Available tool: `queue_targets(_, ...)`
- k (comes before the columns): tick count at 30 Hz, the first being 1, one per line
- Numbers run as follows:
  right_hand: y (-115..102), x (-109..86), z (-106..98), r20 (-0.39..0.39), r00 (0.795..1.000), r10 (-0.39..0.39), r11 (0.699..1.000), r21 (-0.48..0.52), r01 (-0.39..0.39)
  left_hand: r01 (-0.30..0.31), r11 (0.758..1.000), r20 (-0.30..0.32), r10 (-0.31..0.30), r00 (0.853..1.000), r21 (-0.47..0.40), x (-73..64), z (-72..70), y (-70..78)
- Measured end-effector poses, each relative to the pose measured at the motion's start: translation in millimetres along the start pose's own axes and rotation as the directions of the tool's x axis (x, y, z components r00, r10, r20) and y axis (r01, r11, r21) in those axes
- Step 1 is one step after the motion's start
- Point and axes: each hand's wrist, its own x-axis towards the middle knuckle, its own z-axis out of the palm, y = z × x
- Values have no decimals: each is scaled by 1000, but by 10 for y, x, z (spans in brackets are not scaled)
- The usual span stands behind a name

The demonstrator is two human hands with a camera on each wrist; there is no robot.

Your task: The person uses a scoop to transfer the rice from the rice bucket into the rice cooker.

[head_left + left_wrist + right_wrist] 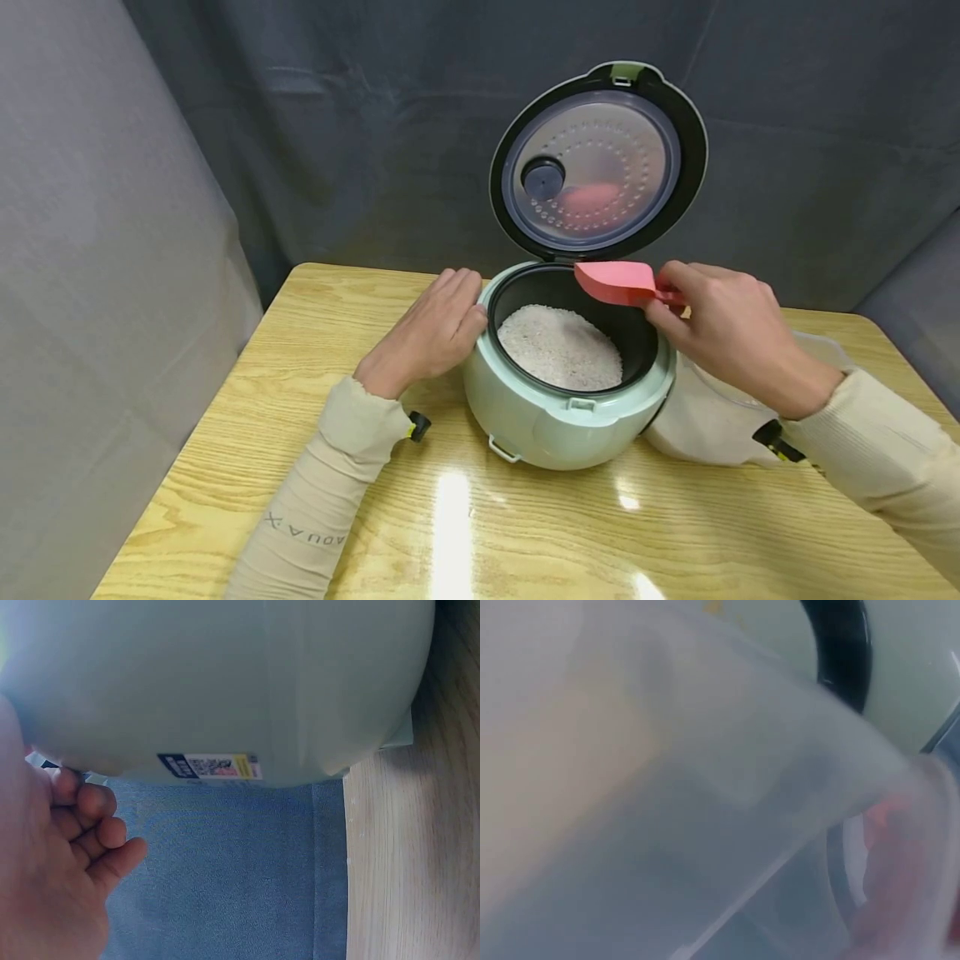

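Note:
A pale green rice cooker (540, 433) stands on the table with its lid (600, 167) raised. White rice (558, 346) lies in its dark inner pot (637, 333). My left hand (431, 325) rests against the cooker's left rim, and its fingers are loosely bent beside the cooker wall in the left wrist view. Above the right side of the pot, my right hand (720, 325) pinches the handle of a pink scoop (618, 281). The scoop is tilted, and I cannot see whether it holds rice. A clear container (727, 787) covers most of the right wrist view.
To the cooker's right, under my right forearm, sits that translucent container (705, 417) with pale contents. The wooden table (300, 333) ends near a dark curtain (337, 125) behind the cooker. Grey fabric (97, 250) hangs along the left side.

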Motion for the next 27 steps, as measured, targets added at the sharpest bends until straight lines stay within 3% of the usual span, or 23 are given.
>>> queue_targets(12, 193, -169, -100, 14, 999, 41, 999, -14, -40, 0, 1000, -6, 0, 1000, -9, -3, -5, 13)
queue_targets(21, 429, -339, -157, -19, 995, 94, 995, -31, -95, 0, 1000, 0, 0, 1000, -14, -5, 4, 10)
queue_targets(27, 610, -466, -188, 8, 984, 175, 982, -74, -174, 10, 1000, 2, -10, 1000, -9, -7, -3, 5)
